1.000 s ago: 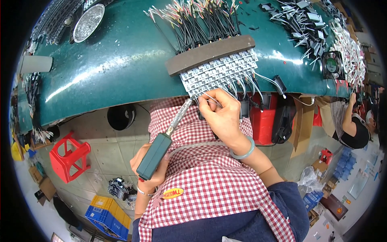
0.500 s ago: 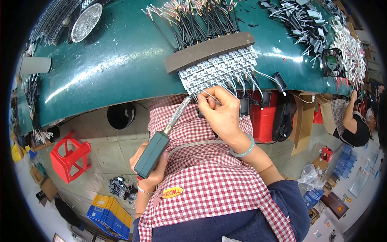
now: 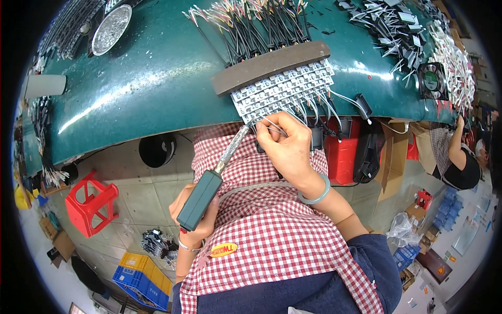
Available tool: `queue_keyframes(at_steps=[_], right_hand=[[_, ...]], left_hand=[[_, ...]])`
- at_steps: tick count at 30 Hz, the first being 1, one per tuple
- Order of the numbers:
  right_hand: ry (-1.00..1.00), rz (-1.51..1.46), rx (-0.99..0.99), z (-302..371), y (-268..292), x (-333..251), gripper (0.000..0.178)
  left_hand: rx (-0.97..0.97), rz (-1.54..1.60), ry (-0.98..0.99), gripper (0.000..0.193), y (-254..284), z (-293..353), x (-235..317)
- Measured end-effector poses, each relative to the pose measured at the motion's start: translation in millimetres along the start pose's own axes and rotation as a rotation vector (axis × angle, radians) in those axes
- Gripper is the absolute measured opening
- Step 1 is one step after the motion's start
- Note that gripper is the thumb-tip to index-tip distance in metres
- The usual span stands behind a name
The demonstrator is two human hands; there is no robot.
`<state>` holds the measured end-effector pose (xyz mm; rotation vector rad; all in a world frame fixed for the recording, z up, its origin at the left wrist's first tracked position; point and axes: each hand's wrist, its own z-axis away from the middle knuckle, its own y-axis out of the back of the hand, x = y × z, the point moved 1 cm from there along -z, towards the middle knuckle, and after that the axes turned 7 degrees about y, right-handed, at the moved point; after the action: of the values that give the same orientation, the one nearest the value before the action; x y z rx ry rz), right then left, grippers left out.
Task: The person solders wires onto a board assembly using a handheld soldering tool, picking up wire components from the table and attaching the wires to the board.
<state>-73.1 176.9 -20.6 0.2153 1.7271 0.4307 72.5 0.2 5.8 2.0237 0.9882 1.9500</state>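
Observation:
My left hand is wrapped round the dark green handle of a soldering iron, whose metal barrel slants up to the table's front edge. Its tip meets the lower left corner of a set of white circuit board strips. Right beside that tip, my right hand pinches a thin white wire between thumb and fingers. The exact contact is too small to make out. A brown bar lies across the strips, and black cables with bared coloured ends fan out behind it.
Black boxes on white wires hang along the edge of the green table. At the back left lies a round metal dish; a small fan stands right. Below are a red stool and a black bin. Another person sits far right.
My left hand and the soldering iron's handle have shifted very slightly up and to the right. The right hand stays in place with the wire.

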Motion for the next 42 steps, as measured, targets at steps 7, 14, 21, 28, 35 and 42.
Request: queue_keyframes(at_steps=[7,14,21,28,35,42], right_hand=[[-0.002,-0.001,-0.006,3,0,-2,0.006],[0.005,-0.005,-0.022,1,-1,0,0.005],[-0.025,-0.037,0.02,1,2,6,0.005],[0.116,-0.03,0.048,3,-11,10,0.01],[0.061,-0.023,-0.012,6,-3,10,0.014],[0.161,-0.089,-0.054,6,2,8,0.017]], left_hand=[[-0.061,0.011,0.06,0.018,4,5,-4],[0.006,0.084,0.25,0.019,6,30,-23],[-0.026,0.077,0.186,0.023,3,26,-37],[0.134,0.369,0.401,0.031,19,14,-92],[0.502,0.028,0.021,0.042,57,-66,-70],[0.781,0.082,0.139,0.032,97,-144,-77]])
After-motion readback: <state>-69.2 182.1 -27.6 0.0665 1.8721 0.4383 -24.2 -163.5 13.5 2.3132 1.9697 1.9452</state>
